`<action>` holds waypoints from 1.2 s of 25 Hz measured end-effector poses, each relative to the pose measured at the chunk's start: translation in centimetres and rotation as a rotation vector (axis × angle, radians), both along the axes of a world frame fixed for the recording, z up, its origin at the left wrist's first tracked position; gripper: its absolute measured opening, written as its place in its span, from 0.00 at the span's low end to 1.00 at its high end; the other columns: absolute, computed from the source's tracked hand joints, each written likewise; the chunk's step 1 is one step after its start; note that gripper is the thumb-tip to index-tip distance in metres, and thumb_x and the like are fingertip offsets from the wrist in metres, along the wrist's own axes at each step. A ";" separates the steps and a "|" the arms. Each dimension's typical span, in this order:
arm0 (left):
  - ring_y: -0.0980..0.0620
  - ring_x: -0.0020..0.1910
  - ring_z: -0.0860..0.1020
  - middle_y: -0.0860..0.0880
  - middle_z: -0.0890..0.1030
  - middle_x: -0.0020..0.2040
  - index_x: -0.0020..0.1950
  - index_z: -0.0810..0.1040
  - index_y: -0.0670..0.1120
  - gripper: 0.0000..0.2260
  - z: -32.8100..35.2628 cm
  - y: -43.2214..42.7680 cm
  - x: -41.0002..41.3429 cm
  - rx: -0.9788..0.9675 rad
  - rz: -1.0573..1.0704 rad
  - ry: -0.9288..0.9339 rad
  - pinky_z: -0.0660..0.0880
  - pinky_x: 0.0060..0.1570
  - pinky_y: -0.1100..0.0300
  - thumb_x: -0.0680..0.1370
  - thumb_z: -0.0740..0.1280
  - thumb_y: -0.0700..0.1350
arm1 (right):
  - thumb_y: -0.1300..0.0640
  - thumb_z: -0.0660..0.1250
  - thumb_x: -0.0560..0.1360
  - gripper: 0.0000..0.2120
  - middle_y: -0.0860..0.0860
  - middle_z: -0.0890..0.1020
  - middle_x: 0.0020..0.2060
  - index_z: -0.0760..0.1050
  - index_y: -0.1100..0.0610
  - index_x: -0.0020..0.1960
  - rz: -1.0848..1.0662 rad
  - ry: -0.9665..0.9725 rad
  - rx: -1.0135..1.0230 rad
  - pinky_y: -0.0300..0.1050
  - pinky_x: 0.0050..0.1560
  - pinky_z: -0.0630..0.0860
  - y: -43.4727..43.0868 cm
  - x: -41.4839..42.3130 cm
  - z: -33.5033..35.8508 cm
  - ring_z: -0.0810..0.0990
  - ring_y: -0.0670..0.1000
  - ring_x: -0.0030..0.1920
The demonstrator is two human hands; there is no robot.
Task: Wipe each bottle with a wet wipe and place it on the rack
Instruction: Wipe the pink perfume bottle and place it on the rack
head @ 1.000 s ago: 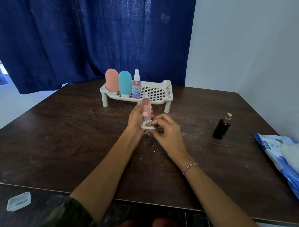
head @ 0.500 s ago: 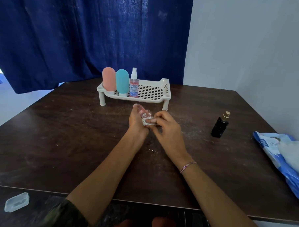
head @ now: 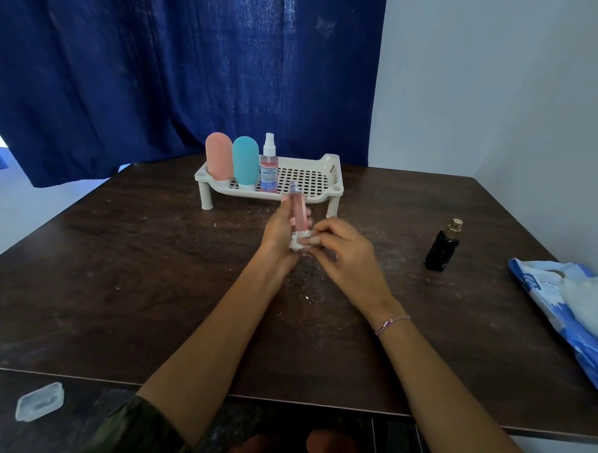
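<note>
My left hand [head: 279,233] grips a slim pink bottle [head: 298,211] held upright above the dark table, just in front of the white rack [head: 330,173]. My right hand [head: 344,254] pinches a crumpled white wet wipe [head: 299,243] against the bottle's lower end. On the rack's left side stand a pink bottle [head: 218,156], a teal bottle [head: 245,160] and a small clear spray bottle [head: 269,166]. A small black bottle with a gold cap [head: 444,246] stands on the table to the right.
A blue and white wipes pack [head: 568,306] lies at the table's right edge. A small clear plastic lid [head: 39,401] sits on the dark ledge at the lower left. A blue curtain hangs behind the rack; a white wall stands to the right.
Half a second ago the pink bottle lay tilted low in my hands; it now stands upright again, with the wipe back at its lower end.
</note>
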State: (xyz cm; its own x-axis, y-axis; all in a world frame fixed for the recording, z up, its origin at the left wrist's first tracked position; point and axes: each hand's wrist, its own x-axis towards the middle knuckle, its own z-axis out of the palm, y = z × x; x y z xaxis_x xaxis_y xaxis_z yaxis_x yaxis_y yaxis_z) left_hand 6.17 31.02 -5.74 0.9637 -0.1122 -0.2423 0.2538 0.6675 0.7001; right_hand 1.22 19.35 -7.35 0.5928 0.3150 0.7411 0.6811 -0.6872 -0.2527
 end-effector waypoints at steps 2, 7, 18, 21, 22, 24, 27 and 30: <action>0.54 0.35 0.74 0.47 0.76 0.39 0.56 0.76 0.42 0.16 0.0 -0.1 -0.2 0.008 -0.062 -0.050 0.74 0.32 0.61 0.81 0.58 0.53 | 0.63 0.72 0.69 0.07 0.52 0.79 0.46 0.81 0.61 0.48 -0.001 -0.020 0.071 0.36 0.54 0.74 -0.3 -0.2 0.3 0.76 0.44 0.48; 0.54 0.36 0.77 0.47 0.80 0.41 0.62 0.76 0.43 0.20 -0.5 0.0 -0.1 0.149 -0.266 -0.252 0.74 0.35 0.60 0.82 0.53 0.54 | 0.64 0.72 0.70 0.08 0.50 0.78 0.46 0.81 0.62 0.49 0.000 0.072 0.212 0.37 0.50 0.77 -0.3 0.1 0.2 0.77 0.43 0.48; 0.55 0.29 0.74 0.47 0.77 0.35 0.52 0.76 0.45 0.19 -1.1 -0.7 -0.9 0.859 -0.340 -0.570 0.71 0.28 0.64 0.83 0.49 0.54 | 0.60 0.70 0.73 0.10 0.48 0.76 0.47 0.80 0.60 0.53 -0.283 0.026 0.482 0.29 0.45 0.74 -3.1 1.2 1.0 0.74 0.39 0.45; 0.59 0.27 0.74 0.50 0.77 0.32 0.42 0.75 0.48 0.17 -1.4 -0.2 -0.5 1.048 -0.176 -0.674 0.69 0.29 0.65 0.83 0.51 0.51 | 0.64 0.64 0.75 0.11 0.53 0.74 0.54 0.77 0.62 0.57 -0.183 0.118 0.329 0.36 0.57 0.73 -2.6 1.0 0.8 0.72 0.41 0.51; 0.59 0.27 0.74 0.51 0.76 0.32 0.40 0.74 0.50 0.17 -1.4 0.2 -0.3 1.141 -0.107 -0.724 0.68 0.30 0.65 0.83 0.52 0.50 | 0.65 0.62 0.75 0.13 0.55 0.73 0.58 0.75 0.62 0.60 -0.168 0.161 0.259 0.39 0.61 0.71 -2.4 1.1 0.6 0.70 0.41 0.55; 0.58 0.30 0.73 0.52 0.76 0.32 0.40 0.75 0.48 0.17 -1.5 0.8 0.1 1.313 -0.043 -0.797 0.66 0.33 0.63 0.83 0.53 0.49 | 0.67 0.60 0.75 0.19 0.52 0.72 0.65 0.73 0.59 0.64 -0.192 0.123 0.041 0.38 0.67 0.66 -2.5 1.4 0.0 0.64 0.40 0.61; 0.56 0.33 0.73 0.50 0.77 0.34 0.44 0.78 0.45 0.18 -1.6 1.4 0.4 1.451 -0.070 -0.856 0.64 0.35 0.61 0.82 0.53 0.51 | 0.68 0.65 0.73 0.20 0.51 0.77 0.61 0.74 0.57 0.63 -0.211 0.060 -0.095 0.42 0.66 0.68 -3.2 1.7 0.0 0.68 0.46 0.64; 0.56 0.33 0.73 0.49 0.78 0.35 0.47 0.80 0.46 0.18 -1.5 1.8 0.3 1.537 -0.102 -0.891 0.65 0.34 0.61 0.82 0.54 0.53 | 0.68 0.65 0.73 0.19 0.54 0.77 0.57 0.73 0.60 0.64 -0.247 0.135 -0.206 0.43 0.61 0.70 -3.1 1.4 0.4 0.72 0.52 0.59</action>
State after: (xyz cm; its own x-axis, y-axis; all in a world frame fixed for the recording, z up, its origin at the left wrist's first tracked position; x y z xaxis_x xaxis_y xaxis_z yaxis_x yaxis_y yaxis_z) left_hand 6.52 32.82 -7.26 0.8539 -0.3711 0.3649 -0.5195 -0.6502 0.5544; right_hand 2.57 16.25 -6.90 0.7583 0.2847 0.5865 0.4575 -0.8733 -0.1676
